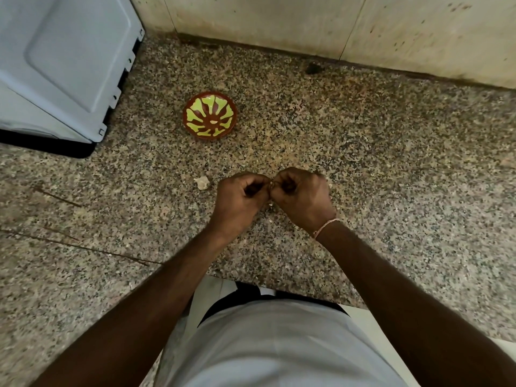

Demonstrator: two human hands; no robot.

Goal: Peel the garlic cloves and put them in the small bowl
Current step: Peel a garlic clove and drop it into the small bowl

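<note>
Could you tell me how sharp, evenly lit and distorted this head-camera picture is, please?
Head view: dim, soft light with no glare; the small bowl and the granite counter around it are reasonably sharp; the left hand and right hand are slightly soft, so the clove pinched between them is barely readable; wide-angle distortion tilts the grey appliance and stretches the forearms.

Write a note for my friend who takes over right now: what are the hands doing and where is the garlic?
Left hand: fingers curled, pinching a small garlic clove together with the right hand; both have a grip on it above the granite counter. The clove is mostly hidden, so how far it is peeled cannot be told.
Small bowl: farther back on the counter, one pale peeled clove inside.
Garlic piece: on the counter, left of the hands.
Done: one clove in the bowl.
Left: finish this clove, drop it in, then handle the remaining garlic.
</note>
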